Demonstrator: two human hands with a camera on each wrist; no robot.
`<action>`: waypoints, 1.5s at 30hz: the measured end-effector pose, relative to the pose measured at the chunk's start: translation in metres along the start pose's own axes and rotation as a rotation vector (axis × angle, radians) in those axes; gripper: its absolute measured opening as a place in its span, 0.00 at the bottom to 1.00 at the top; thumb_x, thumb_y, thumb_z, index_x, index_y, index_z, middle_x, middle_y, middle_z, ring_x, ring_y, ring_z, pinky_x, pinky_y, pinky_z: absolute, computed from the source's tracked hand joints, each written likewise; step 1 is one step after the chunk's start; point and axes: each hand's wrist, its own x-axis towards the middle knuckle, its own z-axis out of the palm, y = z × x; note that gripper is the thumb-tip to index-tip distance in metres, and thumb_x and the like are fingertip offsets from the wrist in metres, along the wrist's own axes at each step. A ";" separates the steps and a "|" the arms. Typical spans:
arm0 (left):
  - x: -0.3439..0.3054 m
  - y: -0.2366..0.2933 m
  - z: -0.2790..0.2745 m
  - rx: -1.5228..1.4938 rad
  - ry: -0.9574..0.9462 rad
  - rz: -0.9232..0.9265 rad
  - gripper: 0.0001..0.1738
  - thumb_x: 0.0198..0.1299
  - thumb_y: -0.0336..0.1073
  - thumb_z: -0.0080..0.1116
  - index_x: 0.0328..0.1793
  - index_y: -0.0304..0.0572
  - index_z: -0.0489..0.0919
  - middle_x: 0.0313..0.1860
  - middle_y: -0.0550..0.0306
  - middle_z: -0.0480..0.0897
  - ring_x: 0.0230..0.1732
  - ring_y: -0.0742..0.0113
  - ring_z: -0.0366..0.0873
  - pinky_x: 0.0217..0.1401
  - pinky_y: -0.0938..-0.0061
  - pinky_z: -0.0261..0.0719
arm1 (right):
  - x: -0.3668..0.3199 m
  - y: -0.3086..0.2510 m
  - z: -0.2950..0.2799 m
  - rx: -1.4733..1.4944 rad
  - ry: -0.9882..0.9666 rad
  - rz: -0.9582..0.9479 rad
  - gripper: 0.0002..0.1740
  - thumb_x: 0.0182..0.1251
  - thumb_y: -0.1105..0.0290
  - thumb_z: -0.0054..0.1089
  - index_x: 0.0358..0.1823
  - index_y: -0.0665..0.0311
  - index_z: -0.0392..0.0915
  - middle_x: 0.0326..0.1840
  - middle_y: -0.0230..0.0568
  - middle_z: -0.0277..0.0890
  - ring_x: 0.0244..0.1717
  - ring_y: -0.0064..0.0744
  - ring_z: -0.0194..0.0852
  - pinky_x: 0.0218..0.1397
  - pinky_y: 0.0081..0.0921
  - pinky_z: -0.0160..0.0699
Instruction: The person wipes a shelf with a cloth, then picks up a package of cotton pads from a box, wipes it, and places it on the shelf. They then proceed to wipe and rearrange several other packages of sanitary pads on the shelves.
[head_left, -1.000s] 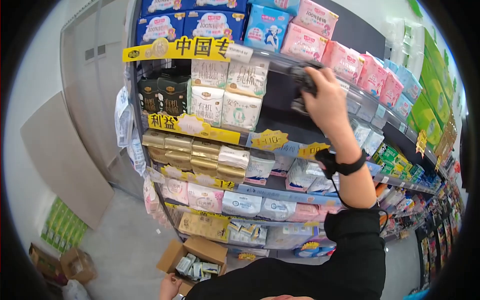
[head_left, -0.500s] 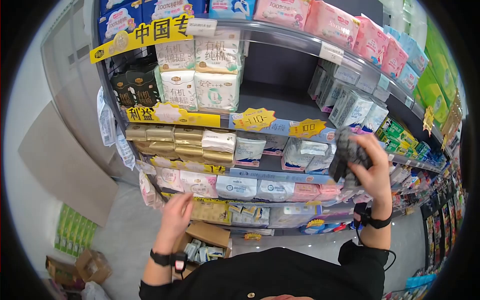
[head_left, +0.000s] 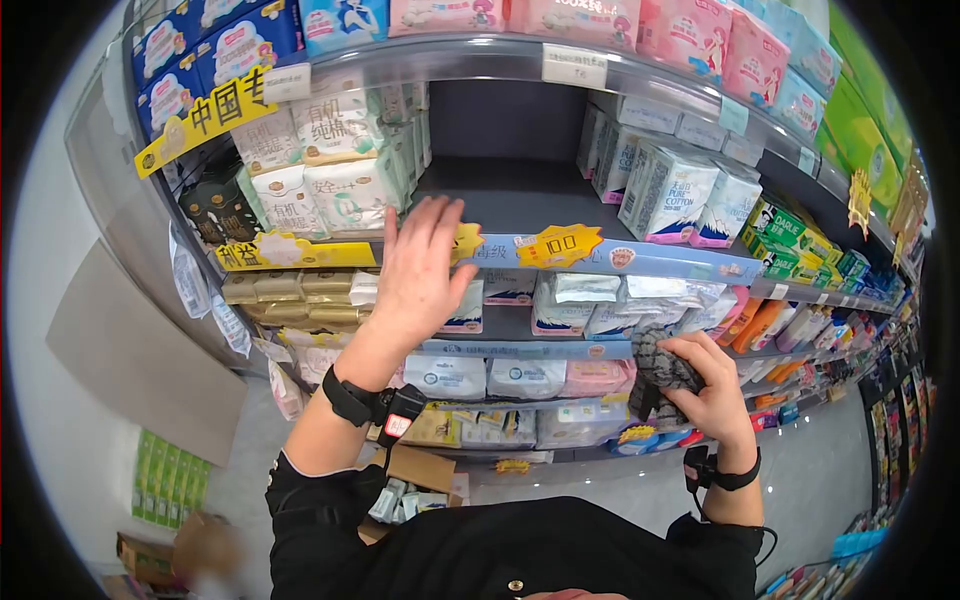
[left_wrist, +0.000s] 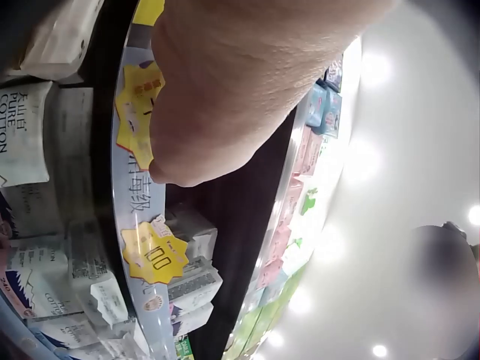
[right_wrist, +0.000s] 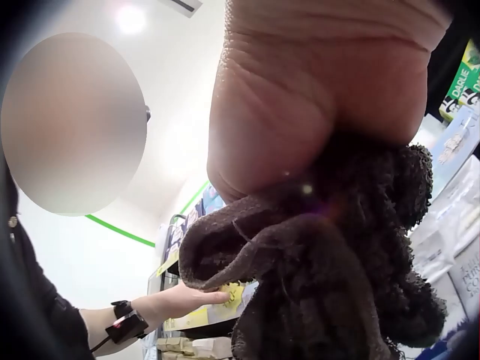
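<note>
My right hand (head_left: pixel 716 388) grips a bunched dark grey cloth (head_left: pixel 658 372) in front of the lower shelves. Seen from the right wrist, the fluffy cloth (right_wrist: pixel 307 277) hangs in folds below the palm. My left hand (head_left: pixel 420 272) is raised at the front edge of the middle shelf, its fingers straight and nothing held. It overlaps a yellow price tag (head_left: pixel 466 243) there. Just left of its fingertips stand white sanitary pad packs (head_left: pixel 350 195). Behind that edge lies the dark shelf board (head_left: pixel 515 185); white and blue cotton packs (head_left: pixel 670 190) stand at its right end.
Pink packs (head_left: pixel 580 18) line the shelf above, behind a clear rail. A yellow "100" tag (head_left: pixel 558 246) sticks out from the shelf strip. Gold packs (head_left: pixel 300 300) fill the shelf below. An open cardboard box (head_left: pixel 425 466) with small packs stands on the floor.
My right hand has come down from the upper shelf with the cloth, toward the lower shelves. The left hand has risen from beside the box to the middle shelf edge. The view has shifted closer.
</note>
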 end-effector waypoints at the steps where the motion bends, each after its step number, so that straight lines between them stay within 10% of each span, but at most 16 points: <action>1: 0.001 0.002 0.001 0.003 -0.006 0.000 0.40 0.50 0.33 0.66 0.70 0.38 0.64 0.67 0.45 0.68 0.69 0.45 0.64 0.74 0.49 0.58 | -0.003 0.004 -0.002 -0.010 0.018 0.020 0.28 0.38 0.83 0.65 0.48 0.68 0.77 0.43 0.45 0.75 0.45 0.44 0.77 0.51 0.29 0.74; 19: 0.021 -0.014 -0.046 -0.251 0.027 0.044 0.26 0.55 0.19 0.53 0.62 0.37 0.74 0.56 0.44 0.78 0.57 0.46 0.76 0.59 0.65 0.74 | -0.026 0.029 -0.013 0.001 0.090 0.072 0.27 0.39 0.83 0.64 0.48 0.70 0.76 0.44 0.46 0.76 0.46 0.43 0.77 0.51 0.28 0.74; 33: 0.031 -0.034 -0.026 -0.005 -0.125 0.133 0.16 0.51 0.23 0.55 0.47 0.42 0.83 0.37 0.52 0.81 0.42 0.50 0.80 0.46 0.61 0.80 | -0.035 0.020 -0.012 0.006 0.094 0.128 0.28 0.37 0.83 0.62 0.48 0.70 0.76 0.42 0.45 0.74 0.45 0.41 0.75 0.51 0.26 0.71; 45: 0.034 -0.018 -0.028 -0.041 0.024 0.199 0.20 0.51 0.25 0.59 0.53 0.41 0.80 0.41 0.51 0.79 0.46 0.52 0.76 0.51 0.61 0.77 | -0.045 0.020 -0.013 -0.004 0.118 0.125 0.28 0.38 0.83 0.64 0.48 0.69 0.77 0.43 0.45 0.76 0.44 0.42 0.77 0.50 0.27 0.74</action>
